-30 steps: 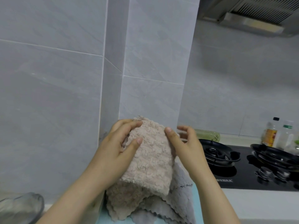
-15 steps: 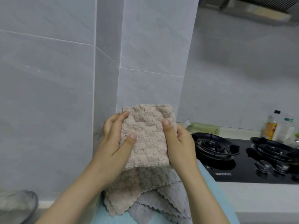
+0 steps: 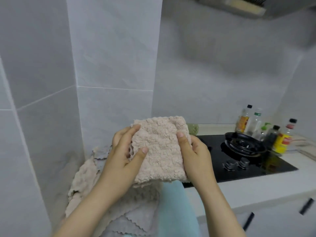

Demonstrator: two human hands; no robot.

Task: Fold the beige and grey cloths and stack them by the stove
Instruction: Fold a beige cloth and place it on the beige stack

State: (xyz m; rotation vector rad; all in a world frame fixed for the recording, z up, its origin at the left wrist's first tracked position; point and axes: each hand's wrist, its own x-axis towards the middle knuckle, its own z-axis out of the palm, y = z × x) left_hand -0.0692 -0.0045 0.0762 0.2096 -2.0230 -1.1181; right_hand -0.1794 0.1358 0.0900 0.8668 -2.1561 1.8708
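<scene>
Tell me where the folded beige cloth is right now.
In the head view the folded beige cloth sits at centre, gripped between the left hand and right hand, above the heap of loose cloths and just left of the black stove.

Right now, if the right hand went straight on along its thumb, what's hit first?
Past the folded beige cloth the right hand grips, probably the tiled wall; green bottle lies just right, depth unclear.

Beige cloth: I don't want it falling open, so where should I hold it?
Likely its two side edges, one from each side: the beige cloth is a thick rectangle, and the left hand and right hand pinch its layers together there.
</scene>
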